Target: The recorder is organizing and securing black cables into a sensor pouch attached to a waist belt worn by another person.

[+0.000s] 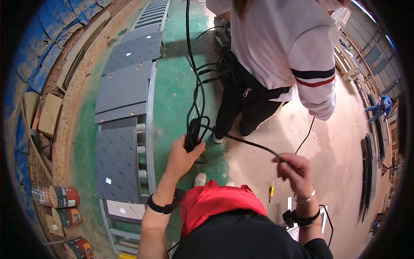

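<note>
My left hand [184,154] is closed around a bunch of looped black cable [195,129] in front of me. From that bunch, one strand stretches to my right hand [295,169], whose thumb and fingers pinch it. More strands of the cable run up to a black waist bag [228,71] on a person [276,47] in a white top with dark and red sleeve stripes. Black straps circle both my wrists, and a metal bracelet [306,197] sits on the right one. The fingertips of my left hand are partly hidden behind the loops.
Left of me runs a roller conveyor [151,129] bearing grey panels [116,162]. Beyond it stand several paint-like cans [64,196] and a cardboard box [49,114]. A yellow-handled tool [271,191] lies low on the right. Another person [380,108] in blue is far right, near stacked dark boards [367,172].
</note>
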Demonstrator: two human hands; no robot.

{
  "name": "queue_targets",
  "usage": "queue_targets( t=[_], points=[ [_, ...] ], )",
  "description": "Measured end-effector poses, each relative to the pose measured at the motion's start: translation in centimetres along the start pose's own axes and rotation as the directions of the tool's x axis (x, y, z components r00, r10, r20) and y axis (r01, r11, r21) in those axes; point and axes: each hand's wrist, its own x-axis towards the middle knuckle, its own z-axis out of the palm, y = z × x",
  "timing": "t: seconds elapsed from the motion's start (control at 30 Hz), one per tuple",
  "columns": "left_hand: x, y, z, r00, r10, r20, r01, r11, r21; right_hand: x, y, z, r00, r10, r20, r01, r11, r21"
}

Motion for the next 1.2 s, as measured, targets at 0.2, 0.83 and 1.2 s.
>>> queue_targets(
  t=[0.2, 0.83, 1.2],
  points=[
    [-2.0, -1.2, -1.2, 0.921, 0.383, -0.079, -0.206, 0.647, 0.734, -0.4, 2.1, -4.9, 0.959, 0.198, 0.205, -0.103, 0.912, -0.398],
    [-2.8, -5.5, 2.0, 0.977, -0.004, 0.215, 0.007, 1.000, -0.010, 12.0, 5.9, 5.4, 0.923, 0.187, 0.337, -0.205, 0.978, 0.020],
    [-2.7, -5.4, 1.5, 0.921, -0.052, 0.387, 0.221, 0.886, -0.407, 10.3, 5.4, 5.6, 0.943, 0.234, 0.237, -0.291, 0.925, 0.243]
  ],
)
